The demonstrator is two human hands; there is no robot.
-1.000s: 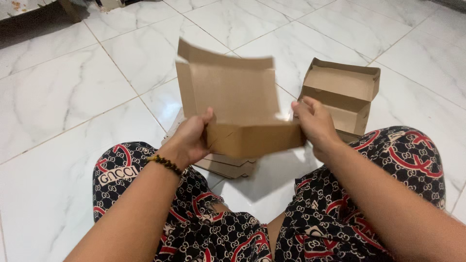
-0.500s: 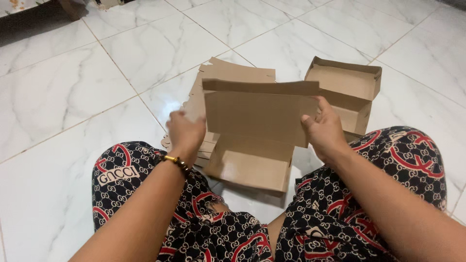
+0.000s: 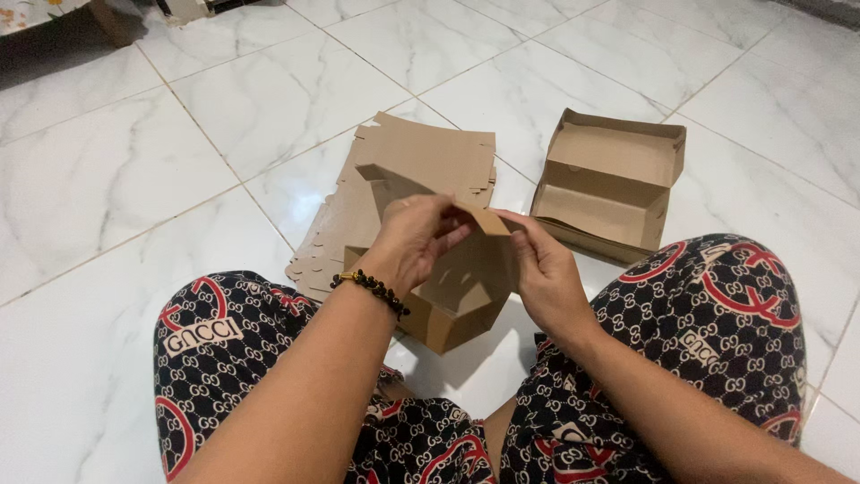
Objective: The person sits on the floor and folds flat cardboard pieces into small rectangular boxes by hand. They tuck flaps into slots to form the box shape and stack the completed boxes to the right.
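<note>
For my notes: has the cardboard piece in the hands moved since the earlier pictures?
Yes. The cardboard piece has dropped lower and nearer the lap, judged against the finished open box.

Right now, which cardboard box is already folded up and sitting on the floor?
The open brown box beside the right knee. The stack of cardboard sheets lies flat, and the half-folded box is in both hands.

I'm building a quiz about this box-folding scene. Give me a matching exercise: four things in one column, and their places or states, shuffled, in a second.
Things:
1. half-folded cardboard box
2. finished open box
3. stack of flat cardboard blanks
4. dark beaded bracelet

Places or states:
A. lying flat on the floor tiles, beyond the hands
B. around the left wrist
C. standing on the floor by the right knee, lid up
D. held between the left hand and right hand, above the lap

Pairs: 1-D, 2-C, 3-A, 4-B
</note>
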